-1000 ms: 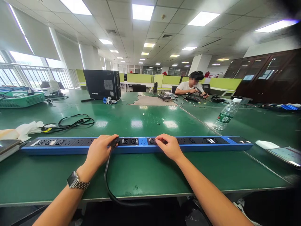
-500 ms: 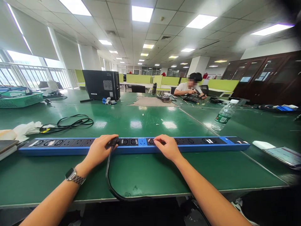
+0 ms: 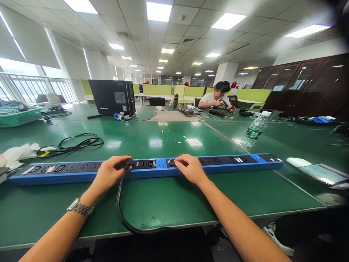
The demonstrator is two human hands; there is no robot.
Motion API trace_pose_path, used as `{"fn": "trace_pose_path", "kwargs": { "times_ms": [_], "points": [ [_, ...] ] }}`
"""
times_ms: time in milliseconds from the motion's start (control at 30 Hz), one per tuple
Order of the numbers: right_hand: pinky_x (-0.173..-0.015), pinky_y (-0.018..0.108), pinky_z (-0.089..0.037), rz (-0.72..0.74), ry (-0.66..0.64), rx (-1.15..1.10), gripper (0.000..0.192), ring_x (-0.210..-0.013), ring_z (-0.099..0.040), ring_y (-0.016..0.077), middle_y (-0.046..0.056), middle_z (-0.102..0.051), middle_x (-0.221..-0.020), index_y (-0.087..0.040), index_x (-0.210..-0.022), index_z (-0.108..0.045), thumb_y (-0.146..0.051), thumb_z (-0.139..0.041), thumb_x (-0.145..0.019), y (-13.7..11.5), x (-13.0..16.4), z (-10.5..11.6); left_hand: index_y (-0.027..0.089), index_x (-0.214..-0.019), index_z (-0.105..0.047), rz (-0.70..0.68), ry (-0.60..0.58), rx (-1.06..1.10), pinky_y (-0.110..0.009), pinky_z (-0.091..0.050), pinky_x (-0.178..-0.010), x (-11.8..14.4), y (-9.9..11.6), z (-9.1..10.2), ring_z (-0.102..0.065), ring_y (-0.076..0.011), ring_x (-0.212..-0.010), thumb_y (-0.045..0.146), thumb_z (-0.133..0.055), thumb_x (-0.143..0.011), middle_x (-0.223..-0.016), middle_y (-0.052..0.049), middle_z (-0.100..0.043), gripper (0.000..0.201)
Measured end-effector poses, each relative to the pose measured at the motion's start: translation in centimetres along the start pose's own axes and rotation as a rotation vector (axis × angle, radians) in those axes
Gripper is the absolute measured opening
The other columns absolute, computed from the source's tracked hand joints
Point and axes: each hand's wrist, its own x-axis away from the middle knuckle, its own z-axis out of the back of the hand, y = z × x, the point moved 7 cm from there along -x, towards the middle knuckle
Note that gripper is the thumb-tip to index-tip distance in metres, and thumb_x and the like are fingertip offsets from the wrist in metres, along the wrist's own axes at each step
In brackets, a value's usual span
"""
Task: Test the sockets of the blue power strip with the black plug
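A long blue power strip [image 3: 152,173] with black and blue socket panels lies across the table in front of me. My left hand [image 3: 111,171] is closed around a black power plug [image 3: 127,163], which sits at the strip's sockets left of centre. From this plug a thick black cord [image 3: 120,207] loops down over the table's front edge. My right hand [image 3: 192,169] rests at the strip right of centre, beside a round-outlined socket [image 3: 171,162]. Its thumb and forefinger are pinched together at the strip's top face, and whatever may be between them is hidden.
Behind the strip lie a coiled black cable [image 3: 79,143] and a tilted water bottle [image 3: 255,130]. A phone [image 3: 324,173] is at the right. A black computer case [image 3: 111,97] and a green basket [image 3: 20,116] stand farther back. Another person [image 3: 215,98] handles something across the table.
The view has shifted slightly, so the strip and table sit a little farther left. Both hands keep their places on the strip, the left still on the plug.
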Motion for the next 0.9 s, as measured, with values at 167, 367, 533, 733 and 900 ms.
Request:
{"fn": "trace_pose_path", "kwargs": {
  "times_ms": [167,367,533,733,900],
  "points": [
    [-0.067,0.031,-0.049,-0.005,-0.008,0.008,0.014,-0.072,-0.061,0.0185,0.002,-0.070,-0.077,-0.024,-0.076,-0.069,-0.028,-0.057,-0.082,-0.1,0.0,-0.1,0.023,-0.110,-0.068,0.026,0.187,0.110,-0.043,-0.053,-0.092,-1.1,2.5,1.4,-0.068,-0.0251,-0.095,0.050,-0.070,-0.071,-0.107,-0.005,-0.073,0.048],
    [-0.068,0.031,-0.048,-0.010,-0.012,-0.004,0.015,-0.074,-0.062,0.0191,0.003,-0.070,-0.079,-0.024,-0.077,-0.069,-0.031,-0.057,-0.083,0.1,-0.1,-0.1,0.018,-0.103,-0.069,-0.073,0.009,0.189,-0.037,-0.056,-0.083,-2.6,7.1,-4.7,-0.068,-0.0233,-0.093,0.040,-0.066,-0.076,-0.097,-0.007,-0.075,0.035],
    [-0.068,0.031,-0.047,0.003,-0.030,0.003,0.015,-0.075,-0.061,0.0192,0.003,-0.070,-0.078,-0.023,-0.077,-0.069,-0.030,-0.057,-0.083,0.0,-0.1,-0.1,0.021,-0.098,-0.070,-0.015,-0.104,0.117,-0.033,-0.056,-0.081,-3.0,6.8,-8.9,-0.070,-0.0215,-0.088,0.035,-0.066,-0.078,-0.094,-0.004,-0.076,0.024],
    [-0.068,0.030,-0.046,0.007,-0.024,0.010,0.015,-0.074,-0.060,0.0182,0.002,-0.069,-0.077,-0.023,-0.076,-0.069,-0.028,-0.057,-0.083,-0.1,-0.1,0.0,0.023,-0.099,-0.069,-0.034,-0.133,-0.095,-0.033,-0.053,-0.082,-3.0,7.6,-9.4,-0.069,-0.0225,-0.091,0.033,-0.067,-0.079,-0.095,-0.003,-0.075,0.022],
    [-0.068,0.030,-0.045,-0.007,-0.023,0.025,0.015,-0.074,-0.060,0.0181,0.002,-0.069,-0.077,-0.023,-0.076,-0.069,-0.028,-0.057,-0.083,-0.1,-0.1,-0.1,0.025,-0.098,-0.067,-0.108,-0.169,-0.220,-0.031,-0.050,-0.075,-2.5,8.4,-9.8,-0.067,-0.0211,-0.084,0.029,-0.067,-0.080,-0.089,-0.001,-0.073,0.019]
  ]
}}
